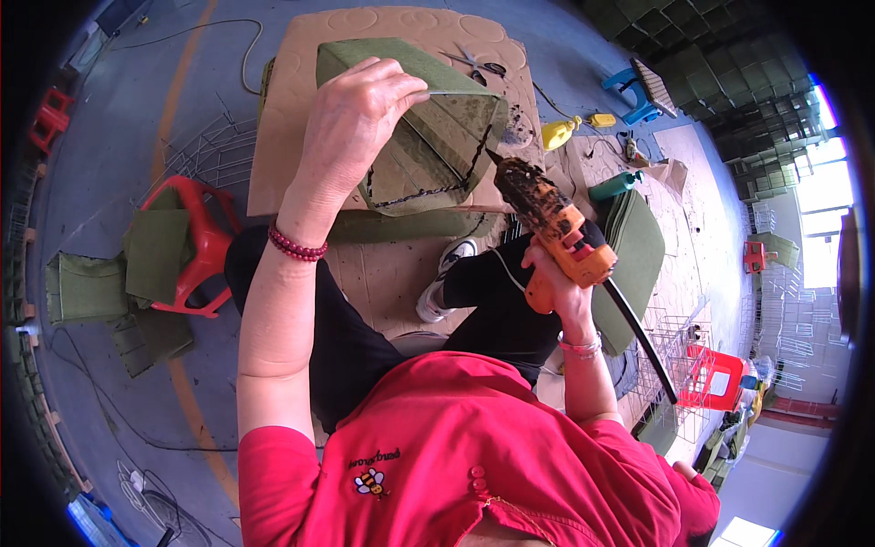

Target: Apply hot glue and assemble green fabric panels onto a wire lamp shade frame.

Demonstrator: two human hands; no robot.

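Observation:
My left hand (358, 108) pinches the upper edge of a green fabric box (392, 56) with a wire frame. Its open side faces me, and dark glue runs in lines along its inner edges. My right hand (558, 281) grips an orange glue gun (538, 205) smeared with dark glue, its nozzle pointing up and left, close to the box's right edge. A long black glue stick (643, 339) sticks out of the gun's back end. The box rests on a cardboard-covered table (287, 118). Scissors (474, 62) lie beyond it.
A red stool (211, 246) with green fabric pieces (157, 251) stands at left, near wire frames (205, 150). To the right are a yellow bottle (559, 133), a green bottle (615, 185), stacked green panels (633, 264) and a blue stool (638, 94). A wire basket (670, 351) sits lower right.

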